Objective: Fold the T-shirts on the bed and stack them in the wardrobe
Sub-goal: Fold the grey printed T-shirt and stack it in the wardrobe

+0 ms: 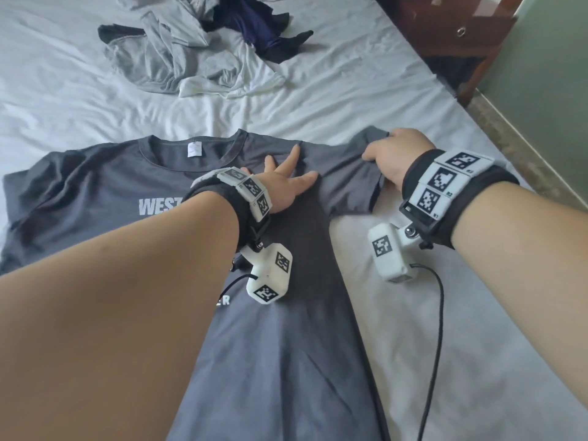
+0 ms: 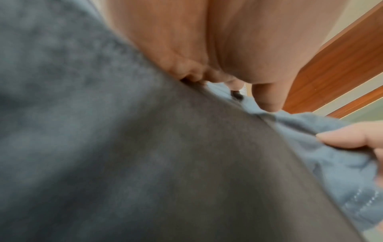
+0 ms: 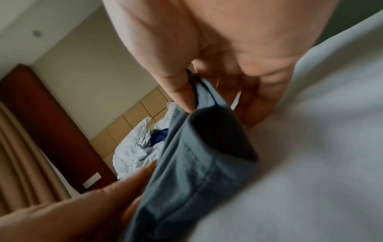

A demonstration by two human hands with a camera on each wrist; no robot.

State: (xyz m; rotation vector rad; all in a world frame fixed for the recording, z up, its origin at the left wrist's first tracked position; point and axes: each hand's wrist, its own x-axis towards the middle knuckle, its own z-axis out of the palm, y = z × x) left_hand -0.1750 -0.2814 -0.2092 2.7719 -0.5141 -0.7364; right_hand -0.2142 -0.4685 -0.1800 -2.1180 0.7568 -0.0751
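**Head view: first fold being set up on the grey T-shirt**

Head view first, and nearest the camera the grey T-shirt [image 1: 273, 361] is seen spread face-up on the bed [image 1: 477, 361], hem toward the person, collar away. Its right side is being worked. The left hand [image 1: 283, 183] is laid flat on the chest near the shoulder, fingers straight and spread, pressing the cloth down; nothing is gripped by it. Just beside it, the right hand [image 1: 394, 154] is closed on the right sleeve [image 1: 359, 176], and from the right wrist view the grip is confirmed: the sleeve hem is pinched between thumb and curled fingers and lifted slightly off the sheet.

The step in hand is judged to be the first side fold, with the left hand serving as the crease line. The next move would call for the sleeve to be carried inward over the pinned line and laid flat across the chest, with the pressing hand slid out without the cloth being dragged. The wardrobe is not in view.

Writing is partly readable: "WEST" is printed in white on the chest, the rest hidden by the left forearm, and lower down only "ER" can be made out. A small white tag [image 1: 194, 149] is sewn inside the collar; its print is too small to read.

Farther up the bed, a heap of unfolded clothes [image 1: 197, 55] is waiting, well apart. A dark wooden nightstand [image 1: 451, 27] is seen beyond the bed's right edge.
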